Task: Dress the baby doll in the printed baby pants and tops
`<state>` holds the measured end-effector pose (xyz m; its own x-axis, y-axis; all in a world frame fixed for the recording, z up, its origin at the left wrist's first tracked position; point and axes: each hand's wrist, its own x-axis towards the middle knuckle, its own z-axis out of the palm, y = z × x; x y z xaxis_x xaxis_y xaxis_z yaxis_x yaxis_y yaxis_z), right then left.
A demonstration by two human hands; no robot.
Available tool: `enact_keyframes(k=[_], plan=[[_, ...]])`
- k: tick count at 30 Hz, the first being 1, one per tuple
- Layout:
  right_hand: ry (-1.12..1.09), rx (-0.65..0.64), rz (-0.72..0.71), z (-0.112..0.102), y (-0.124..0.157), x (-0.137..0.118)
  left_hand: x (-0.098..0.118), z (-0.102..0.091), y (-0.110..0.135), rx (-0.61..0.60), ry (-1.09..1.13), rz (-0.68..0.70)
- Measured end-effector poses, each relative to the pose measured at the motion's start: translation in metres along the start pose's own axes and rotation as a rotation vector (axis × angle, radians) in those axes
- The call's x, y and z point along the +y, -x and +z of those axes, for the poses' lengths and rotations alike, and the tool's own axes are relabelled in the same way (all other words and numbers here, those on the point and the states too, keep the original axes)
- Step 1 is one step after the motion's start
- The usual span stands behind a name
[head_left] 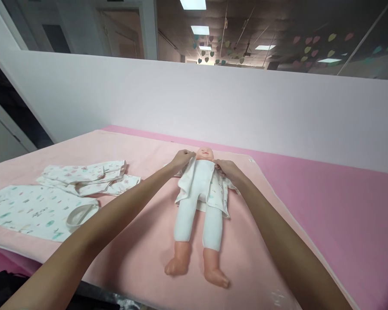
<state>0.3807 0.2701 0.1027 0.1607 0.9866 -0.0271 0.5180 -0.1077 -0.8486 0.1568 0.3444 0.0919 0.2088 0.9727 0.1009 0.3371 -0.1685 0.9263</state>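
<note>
A baby doll (198, 202) lies on its back on a pale pink towel (148, 241), head pointing away from me, bare feet toward me. It has a white cloth body and an open white patterned jacket (218, 189) spread under it. My left hand (181, 160) grips the jacket's edge at the doll's left-side shoulder. My right hand (228, 168) pinches the jacket's other edge by the opposite shoulder. Both hands have their fingers closed on the fabric, just below the doll's head (204, 153).
Folded patterned baby clothes (87, 177) lie on the towel at the left, with a flat patterned garment (35, 211) nearer the front left edge. A darker pink surface (336, 202) extends to the right. A white partition wall (213, 99) runs behind the table.
</note>
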Motion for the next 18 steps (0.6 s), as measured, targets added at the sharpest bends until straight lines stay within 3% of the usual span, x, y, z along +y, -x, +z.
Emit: enact_keyframes(k=[6,11,15,18], plan=[[0.213,0.233,-0.043,0.005,0.005,0.005,-0.005,0.003,-0.003,-0.066,-0.185,0.051],[0.102,0.106,-0.027,0.006,0.002,0.014,-0.009,-0.007,-0.006,-0.110,-0.202,-0.012],[0.020,0.134,-0.039,-0.002,-0.009,0.012,-0.010,-0.029,-0.014,-0.066,-0.161,-0.037],[0.008,0.250,-0.026,-0.031,-0.014,0.017,-0.018,-0.055,-0.024,-0.017,-0.256,-0.013]])
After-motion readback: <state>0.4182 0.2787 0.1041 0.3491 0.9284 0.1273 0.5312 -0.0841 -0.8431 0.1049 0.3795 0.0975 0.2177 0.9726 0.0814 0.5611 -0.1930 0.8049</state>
